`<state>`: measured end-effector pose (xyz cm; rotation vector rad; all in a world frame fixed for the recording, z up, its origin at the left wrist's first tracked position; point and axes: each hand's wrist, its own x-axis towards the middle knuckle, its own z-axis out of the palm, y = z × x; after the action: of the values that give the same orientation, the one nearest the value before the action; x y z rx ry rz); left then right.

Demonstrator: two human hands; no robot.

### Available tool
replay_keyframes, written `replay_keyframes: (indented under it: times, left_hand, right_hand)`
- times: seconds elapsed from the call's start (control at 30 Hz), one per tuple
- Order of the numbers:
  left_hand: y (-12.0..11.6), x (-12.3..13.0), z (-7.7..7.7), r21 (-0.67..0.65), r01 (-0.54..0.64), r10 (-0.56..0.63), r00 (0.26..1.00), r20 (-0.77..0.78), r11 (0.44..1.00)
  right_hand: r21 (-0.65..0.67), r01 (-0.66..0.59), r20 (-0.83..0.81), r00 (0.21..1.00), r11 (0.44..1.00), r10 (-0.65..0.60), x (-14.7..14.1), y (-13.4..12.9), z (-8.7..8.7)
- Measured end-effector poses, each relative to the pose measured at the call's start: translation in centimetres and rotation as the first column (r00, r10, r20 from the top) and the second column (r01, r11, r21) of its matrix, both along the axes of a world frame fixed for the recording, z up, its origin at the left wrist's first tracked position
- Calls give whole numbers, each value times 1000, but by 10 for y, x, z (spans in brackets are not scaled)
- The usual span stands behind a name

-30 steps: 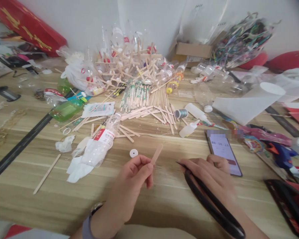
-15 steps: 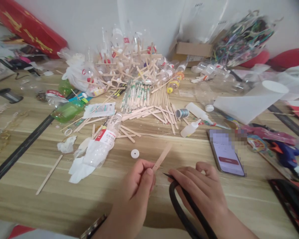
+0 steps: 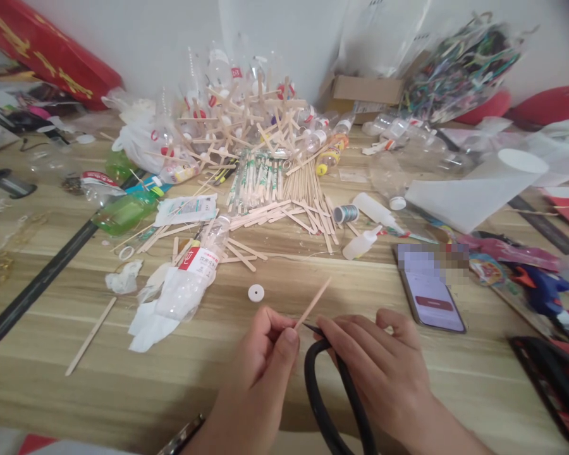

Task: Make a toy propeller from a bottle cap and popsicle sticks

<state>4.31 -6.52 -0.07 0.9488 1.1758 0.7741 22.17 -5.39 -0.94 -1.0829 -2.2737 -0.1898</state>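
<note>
Between the thumb and fingers of my left hand (image 3: 268,357) is a flat wooden craft stick (image 3: 314,300), turned nearly edge-on and pointing up and away. My right hand (image 3: 374,366) is closed around black-handled scissors (image 3: 315,385), with the large loop handle hanging toward me. The dark pointed tip reaches the stick just beside my left fingertips; whether it has entered the wood I cannot tell. On the table just beyond my hands lies a small white disc (image 3: 256,292) with a centre hole.
A plastic bottle (image 3: 196,265) lies on white tissue to the left, near a single stick (image 3: 91,336). Loose sticks and skewers (image 3: 303,183) pile up at the back centre. A phone (image 3: 430,287), a glue bottle (image 3: 359,244) and a white paper cone (image 3: 469,196) are on the right.
The craft stick has turned from showing its flat face to nearly edge-on. My right hand has brought the scissors' tip leftward, up to the stick.
</note>
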Motion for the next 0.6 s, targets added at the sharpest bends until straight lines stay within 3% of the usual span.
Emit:
replay_keyframes:
  times: [0.33, 0.47, 0.6]
  left_hand:
    - [-2, 0, 2, 4, -3, 3, 997, 71, 1000]
    - [-6, 2, 3, 119, -22, 20, 1000, 25, 993]
    - [-13, 8, -2, 260, -103, 110, 994, -11, 960]
  right_hand:
    - [38, 9, 50, 999, 999, -11, 0, 1, 0]
    - [42, 27, 61, 998, 999, -29, 0, -1, 1]
    - [-5, 12, -25, 1000, 1000, -12, -1, -2, 4]
